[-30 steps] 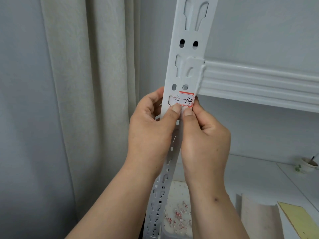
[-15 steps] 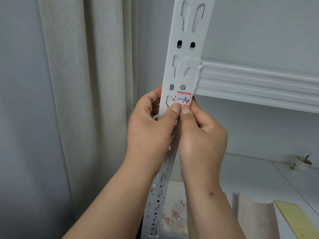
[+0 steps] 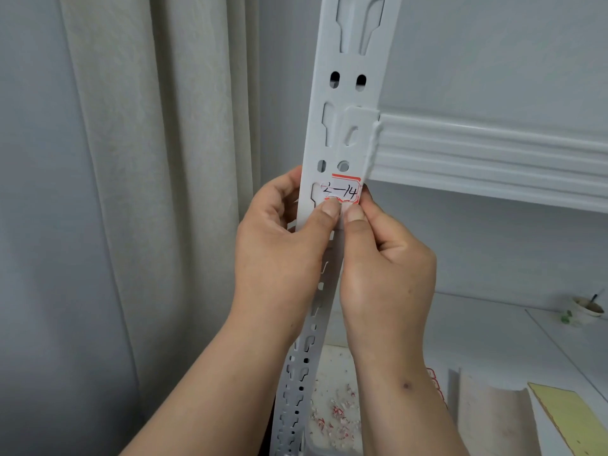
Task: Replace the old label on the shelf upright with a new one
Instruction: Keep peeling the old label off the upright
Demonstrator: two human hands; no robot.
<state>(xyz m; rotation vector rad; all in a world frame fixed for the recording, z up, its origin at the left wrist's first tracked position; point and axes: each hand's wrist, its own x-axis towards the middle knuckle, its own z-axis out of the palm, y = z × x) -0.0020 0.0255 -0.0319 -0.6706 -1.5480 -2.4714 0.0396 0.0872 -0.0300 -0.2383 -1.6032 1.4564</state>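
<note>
Left of both hands hangs a pale curtain (image 3: 158,159) in long folds. The left hand (image 3: 283,255) is wrapped round the left edge of the white slotted shelf upright (image 3: 348,93), fingers curled behind it and the thumb laid up the front face with its tip at the bottom edge of the label (image 3: 343,190). That label, white with a red border and marked "2-14" by hand, sits on the upright just above both thumbs; its lower edge looks ragged and torn. The right hand (image 3: 385,271) grasps the upright from the right side, its thumb tip pressed just beside the left thumb, under the label. Above and right of the right hand a white shelf beam (image 3: 493,156) joins the upright. Below the wrists lie red-and-white paper scraps (image 3: 339,413), and further right a yellow sheet (image 3: 572,419) and a small cup (image 3: 587,311).
</note>
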